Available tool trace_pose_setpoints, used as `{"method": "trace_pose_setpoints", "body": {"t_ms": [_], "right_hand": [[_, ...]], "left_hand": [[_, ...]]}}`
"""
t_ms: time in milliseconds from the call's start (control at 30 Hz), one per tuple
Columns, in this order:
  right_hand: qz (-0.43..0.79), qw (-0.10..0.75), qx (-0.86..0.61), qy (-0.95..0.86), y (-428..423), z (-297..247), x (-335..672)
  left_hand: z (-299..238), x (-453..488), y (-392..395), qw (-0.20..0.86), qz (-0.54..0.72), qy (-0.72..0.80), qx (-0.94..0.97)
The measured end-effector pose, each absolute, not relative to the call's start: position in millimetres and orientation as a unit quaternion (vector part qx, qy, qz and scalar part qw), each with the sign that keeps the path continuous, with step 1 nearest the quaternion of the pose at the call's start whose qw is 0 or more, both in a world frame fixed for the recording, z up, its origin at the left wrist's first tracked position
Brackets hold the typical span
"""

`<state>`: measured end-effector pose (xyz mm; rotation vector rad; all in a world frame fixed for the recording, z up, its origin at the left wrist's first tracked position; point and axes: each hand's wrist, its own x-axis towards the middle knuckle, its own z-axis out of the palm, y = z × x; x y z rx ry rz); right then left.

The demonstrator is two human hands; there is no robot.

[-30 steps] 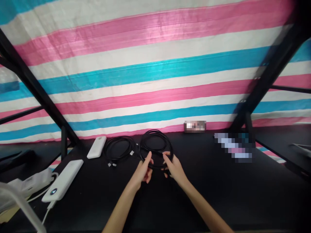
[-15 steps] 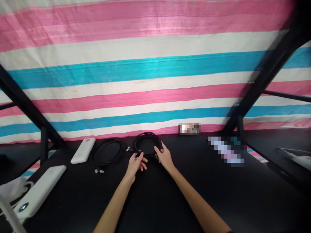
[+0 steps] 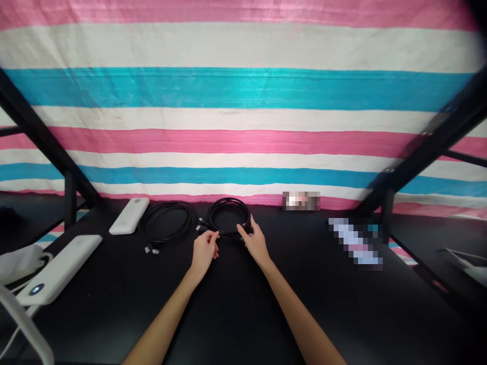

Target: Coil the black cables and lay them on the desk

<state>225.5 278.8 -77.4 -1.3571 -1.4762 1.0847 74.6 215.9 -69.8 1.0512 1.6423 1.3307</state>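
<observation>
A coiled black cable (image 3: 229,201) lies on the black table (image 3: 236,314), its light plug ends (image 3: 199,228) poking out to the left. My right hand (image 3: 255,243) grips the coil's right side, thumb inside the loop and fingers around the outer edge. At the coil's lower left is my left hand (image 3: 204,249), fingers curled and thumb pressed to the index finger; what is in the pinch, if anything, is too small to see. Left of them rests a second black cable coil (image 3: 167,204), with two light plug ends (image 3: 151,250) toward me.
Two white power banks, one farther back (image 3: 129,217) and one nearer (image 3: 63,268), lie on the left beside a white adapter (image 3: 21,262) and a white curved bar (image 3: 28,324). Blurred-out items (image 3: 355,241) lie on the right. Black frame bars and striped sheeting (image 3: 243,88) stand behind.
My left hand has drawn slightly left and its spread fingers have curled in. My right hand stays on the coil. The camera view has tilted a little.
</observation>
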Motion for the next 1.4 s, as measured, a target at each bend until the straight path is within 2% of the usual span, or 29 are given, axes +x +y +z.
{"method": "trace_pose_setpoints", "body": {"t_ms": [133,333,433,600,700,833,1000,1333,1400], "right_hand": [[0.390,0.422,-0.537,-0.617,279.7,-81.7,226.5],[0.378,0.419,-0.513,-0.647,282.2,-84.2,227.4],[0.321,0.408,-0.526,-0.674,285.3,-83.7,229.0],[0.251,0.422,-0.562,-0.666,289.7,-83.7,232.5],[0.252,0.434,-0.580,-0.642,290.9,-83.8,234.8],[0.267,0.481,-0.565,-0.615,291.8,-85.4,237.8],[0.273,0.525,-0.555,-0.584,294.4,-90.6,240.7],[0.276,0.559,-0.526,-0.578,295.3,-94.2,240.5],[0.277,0.562,-0.523,-0.577,294.8,-93.2,239.5]], "left_hand": [[-67.8,73.0,213.1,0.310,0.489,0.671,0.464],[-52.6,46.6,208.6,-0.042,0.483,0.692,0.535],[-51.2,24.5,211.4,-0.124,0.411,0.750,0.503],[-65.3,4.2,215.8,-0.113,0.229,0.854,0.454],[-71.3,-0.7,215.3,-0.075,0.199,0.855,0.472],[-70.2,-5.3,213.0,-0.047,0.215,0.848,0.481],[-61.7,-8.7,207.4,-0.068,0.253,0.847,0.462],[-52.8,-12.8,200.7,-0.101,0.389,0.817,0.415],[-48.0,-10.5,198.6,-0.131,0.455,0.801,0.366]]}}
